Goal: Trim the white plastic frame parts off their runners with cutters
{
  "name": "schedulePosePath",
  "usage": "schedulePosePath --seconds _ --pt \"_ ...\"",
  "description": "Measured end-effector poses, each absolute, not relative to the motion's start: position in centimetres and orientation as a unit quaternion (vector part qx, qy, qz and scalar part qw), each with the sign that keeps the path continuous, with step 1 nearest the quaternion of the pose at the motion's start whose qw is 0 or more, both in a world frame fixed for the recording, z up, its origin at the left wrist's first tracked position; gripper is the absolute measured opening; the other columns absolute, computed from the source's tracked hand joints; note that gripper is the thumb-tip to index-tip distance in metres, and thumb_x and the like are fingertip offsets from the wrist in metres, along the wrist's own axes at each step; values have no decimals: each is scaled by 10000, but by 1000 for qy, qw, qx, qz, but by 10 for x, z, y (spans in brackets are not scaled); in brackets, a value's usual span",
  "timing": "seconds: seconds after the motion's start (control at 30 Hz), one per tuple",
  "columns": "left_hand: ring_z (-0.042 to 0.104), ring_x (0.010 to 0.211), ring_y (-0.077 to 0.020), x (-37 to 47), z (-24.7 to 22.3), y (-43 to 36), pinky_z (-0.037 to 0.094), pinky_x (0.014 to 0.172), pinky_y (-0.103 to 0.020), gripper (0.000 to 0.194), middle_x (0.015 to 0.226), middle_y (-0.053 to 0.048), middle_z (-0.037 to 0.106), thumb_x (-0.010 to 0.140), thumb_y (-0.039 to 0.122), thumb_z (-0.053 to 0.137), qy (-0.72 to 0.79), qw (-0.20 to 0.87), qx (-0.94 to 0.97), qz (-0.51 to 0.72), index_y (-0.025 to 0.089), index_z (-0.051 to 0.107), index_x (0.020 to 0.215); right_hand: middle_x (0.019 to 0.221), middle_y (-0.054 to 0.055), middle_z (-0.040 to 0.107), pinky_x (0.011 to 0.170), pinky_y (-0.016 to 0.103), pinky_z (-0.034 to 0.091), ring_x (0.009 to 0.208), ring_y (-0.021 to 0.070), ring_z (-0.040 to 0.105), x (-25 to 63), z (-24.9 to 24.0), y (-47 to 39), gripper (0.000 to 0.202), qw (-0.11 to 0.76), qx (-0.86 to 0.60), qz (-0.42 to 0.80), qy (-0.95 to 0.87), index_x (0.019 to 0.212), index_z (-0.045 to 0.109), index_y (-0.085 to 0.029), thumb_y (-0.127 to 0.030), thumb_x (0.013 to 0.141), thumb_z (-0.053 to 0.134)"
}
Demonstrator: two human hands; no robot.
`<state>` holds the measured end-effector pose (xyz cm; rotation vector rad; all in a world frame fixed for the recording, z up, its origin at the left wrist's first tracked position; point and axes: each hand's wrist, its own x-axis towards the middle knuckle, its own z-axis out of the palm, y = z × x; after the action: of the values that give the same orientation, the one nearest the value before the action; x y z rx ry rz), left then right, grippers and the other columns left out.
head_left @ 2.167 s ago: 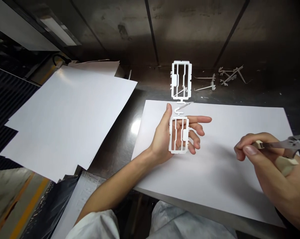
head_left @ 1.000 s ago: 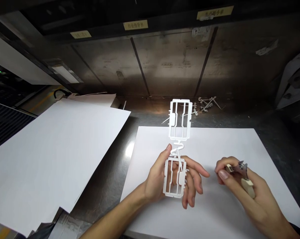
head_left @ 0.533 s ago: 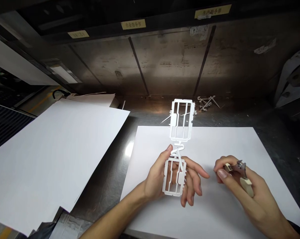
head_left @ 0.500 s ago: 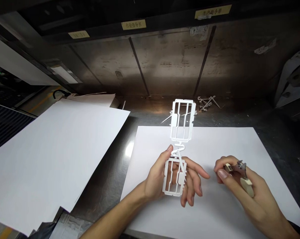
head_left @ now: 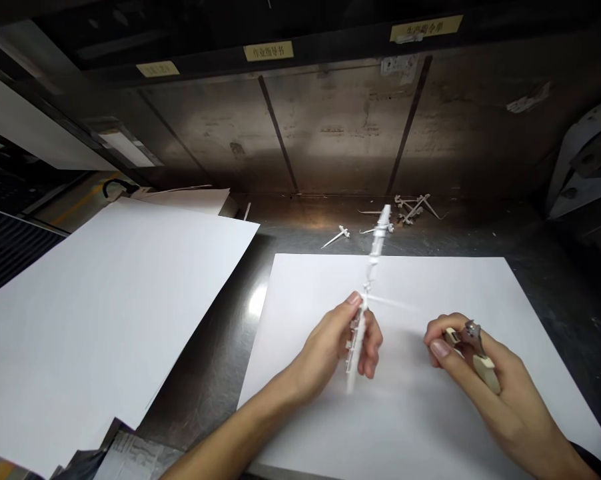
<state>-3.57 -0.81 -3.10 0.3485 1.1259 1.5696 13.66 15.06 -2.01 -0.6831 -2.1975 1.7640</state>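
Thumb and fingers of my left hand (head_left: 330, 343) pinch the middle of a white plastic frame piece (head_left: 378, 243). The piece is seen edge-on and slightly blurred, one half rising above the hand, the other hanging below, with a thin stem pointing right. To the right, my right hand (head_left: 490, 380) is closed around a pair of nippers (head_left: 484, 367) with cream handles and a metal head. Both hands are over a white sheet (head_left: 300, 427), well apart from each other.
Thin white plastic scraps (head_left: 413, 208) lie on the metal table (head_left: 290, 230) behind the sheet. Large white sheets (head_left: 115, 287) cover the left side. A metal back wall (head_left: 340, 127) stands behind, and a grey machine part (head_left: 590, 160) is at the right.
My left hand has turned the white piece from face-on to edge-on, and its fingers have curled in. My right hand has shifted slightly left with the nippers.
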Motion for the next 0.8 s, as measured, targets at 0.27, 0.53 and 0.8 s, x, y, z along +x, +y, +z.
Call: schedulePosePath --seconds 0.27,0.53,0.8 --pt "667 801 -151 -33 -24 -7 503 714 -258 389 992 -35 736 1105 584 641 614 440 229 615 219 508 1079 891 17 556 727 320 431 833 244 530 137 -24 156 315 132 -231 589 -763 1019 667 -253 -507 1188 591" --pt "595 908 -165 -27 -22 -13 443 818 -292 332 1038 1 675 1144 562 570 711 353 335 506 237 534 1086 907 4 556 742 293 453 829 215 533 137 -31 163 288 111 -187 590 -778 1052 643 -257 -477 1222 564" --pt "595 880 -172 -28 -21 -13 420 712 -279 293 1030 -16 668 1145 513 580 705 356 333 516 237 516 1071 906 -2 555 744 294 442 835 210 529 137 -30 162 287 114 -186 592 -776 1054 642 -265 -479 1226 558"
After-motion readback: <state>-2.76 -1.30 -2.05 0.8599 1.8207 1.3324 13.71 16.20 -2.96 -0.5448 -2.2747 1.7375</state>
